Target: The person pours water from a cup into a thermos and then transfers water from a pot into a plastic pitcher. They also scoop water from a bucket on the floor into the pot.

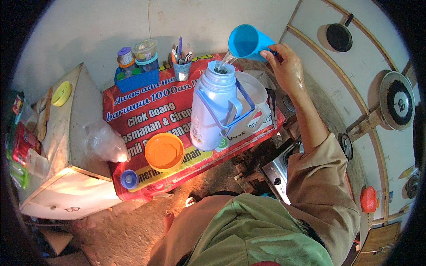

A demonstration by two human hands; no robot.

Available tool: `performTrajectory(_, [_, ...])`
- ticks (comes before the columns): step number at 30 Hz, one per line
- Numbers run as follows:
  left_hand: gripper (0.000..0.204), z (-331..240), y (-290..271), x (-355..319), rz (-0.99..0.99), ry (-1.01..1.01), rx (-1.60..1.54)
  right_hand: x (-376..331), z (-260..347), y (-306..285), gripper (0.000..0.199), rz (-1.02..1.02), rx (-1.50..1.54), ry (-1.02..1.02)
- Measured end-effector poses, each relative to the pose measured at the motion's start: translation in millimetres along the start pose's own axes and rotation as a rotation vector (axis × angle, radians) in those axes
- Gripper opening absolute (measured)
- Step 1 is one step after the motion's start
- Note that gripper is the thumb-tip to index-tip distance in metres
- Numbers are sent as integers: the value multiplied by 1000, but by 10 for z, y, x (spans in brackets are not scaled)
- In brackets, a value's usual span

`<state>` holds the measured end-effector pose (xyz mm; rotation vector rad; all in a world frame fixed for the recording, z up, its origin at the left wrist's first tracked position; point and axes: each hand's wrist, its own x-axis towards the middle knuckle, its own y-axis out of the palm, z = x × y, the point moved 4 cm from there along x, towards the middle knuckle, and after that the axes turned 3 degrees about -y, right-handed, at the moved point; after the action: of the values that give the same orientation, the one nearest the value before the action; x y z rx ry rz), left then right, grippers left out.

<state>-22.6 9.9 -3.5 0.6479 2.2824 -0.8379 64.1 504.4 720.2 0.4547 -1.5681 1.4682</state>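
1. Flask (pixel 215 97) stands open on the red cloth (pixel 166 95), water (pixel 227 59) streaming in from the jug (pixel 250 43): filling looks to be the step.
2. Next move calls, I'd judge, for a steady tilt, no overspill.
3. Right hand (pixel 288 66): fingers closed on the jug's rear end! Left hand: out of view, can't tell.

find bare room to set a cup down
Red table cover: the patch between the blue basket, orange bowl and pale blue flask. Cabinet top: the narrow strip between the yellow dish and clear tub. It's crowded right of the flask, around the whitish round dish.
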Motion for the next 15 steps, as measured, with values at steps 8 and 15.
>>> performTrajectory(8, [27, -90, -57, -21, -88, 192, 235, 31, 89, -18, 25, -13, -6, -34])
performTrajectory(15, [26, -35, 20, 43, 18, 144, 143, 0, 83, 4, 21, 2, 7, -56])
